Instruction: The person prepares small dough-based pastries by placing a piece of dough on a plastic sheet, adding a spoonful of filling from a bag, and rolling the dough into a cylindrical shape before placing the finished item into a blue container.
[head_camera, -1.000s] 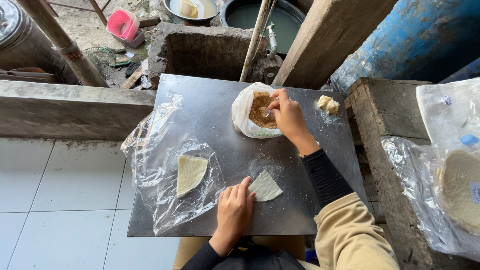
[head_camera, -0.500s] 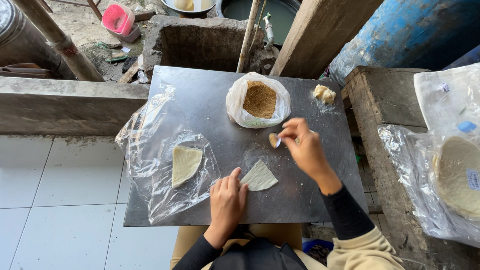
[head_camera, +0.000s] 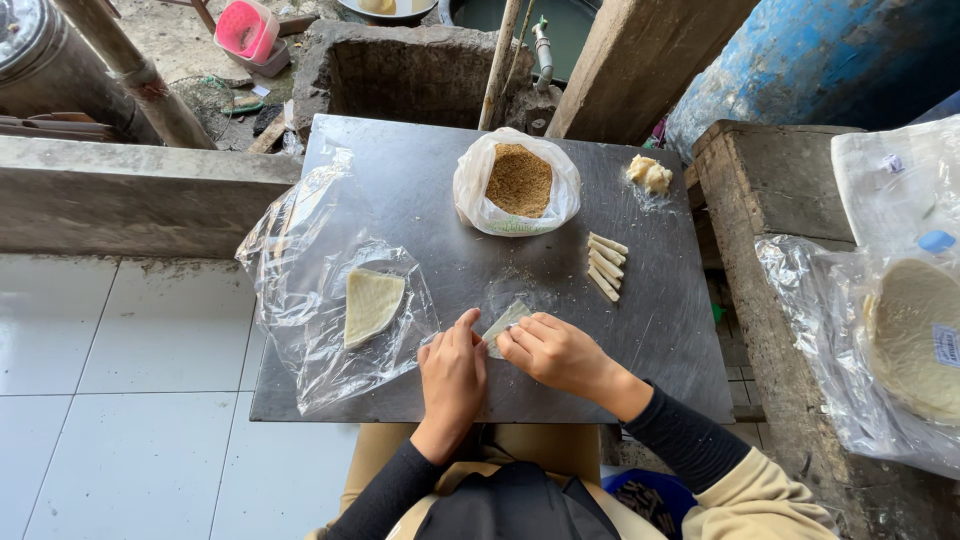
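The folded pastry wrapper (head_camera: 505, 325) lies on the dark tabletop (head_camera: 660, 330) between both hands, long axis slanting up-right; left hand (head_camera: 452, 372) curled, fingertips pressing its near-left end; right hand (head_camera: 553, 352) curled, pinching its right edge, equally near; finished rolls (head_camera: 605, 265) up-right

Pale wrapper (head_camera: 505, 322) near worktop (head_camera: 420, 190) front edge mostly hidden under both hands; round flatbread stack (head_camera: 915, 335) cut by right edge.
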